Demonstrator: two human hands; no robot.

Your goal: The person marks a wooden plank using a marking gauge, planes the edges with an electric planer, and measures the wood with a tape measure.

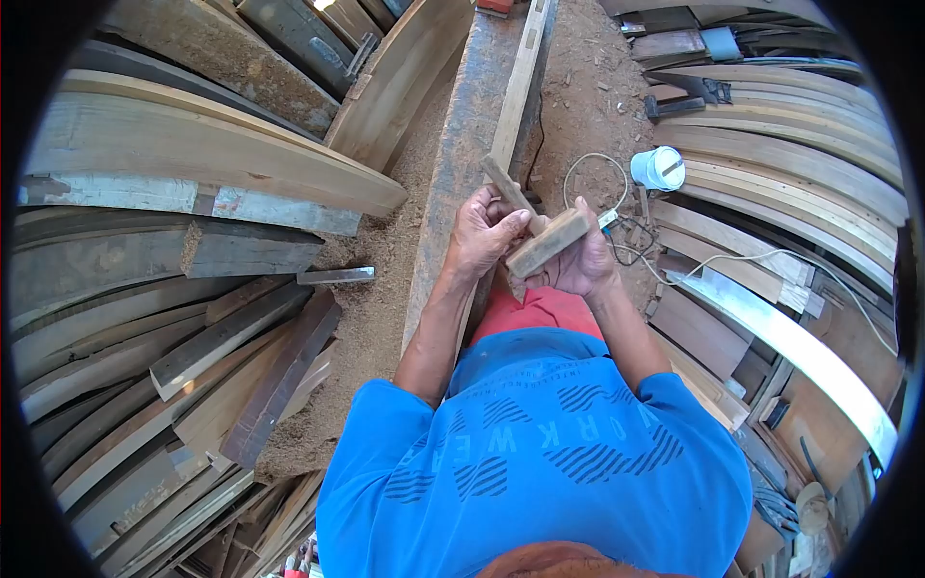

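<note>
Over a floor (371,405) strewn with sawdust, a T-shaped wooden piece (549,244) lay between both hands, its thick block slanting forward-right, its slim stem forward-left. The left hand (474,237) pinched it near the stem, fingers curled; the right hand (594,267), half open, cupped the block's underside, near a scuffed, flat-topped bench (468,125).

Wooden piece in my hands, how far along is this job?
Done, apparently: some cutting or planing, judging by the sawdust on the ground. In hand: the crosspiece-shaped wooden piece, between your left hand and right hand. Left: I can't tell how much; the long timber lies along the bench, not visibly joined to anything.
</note>
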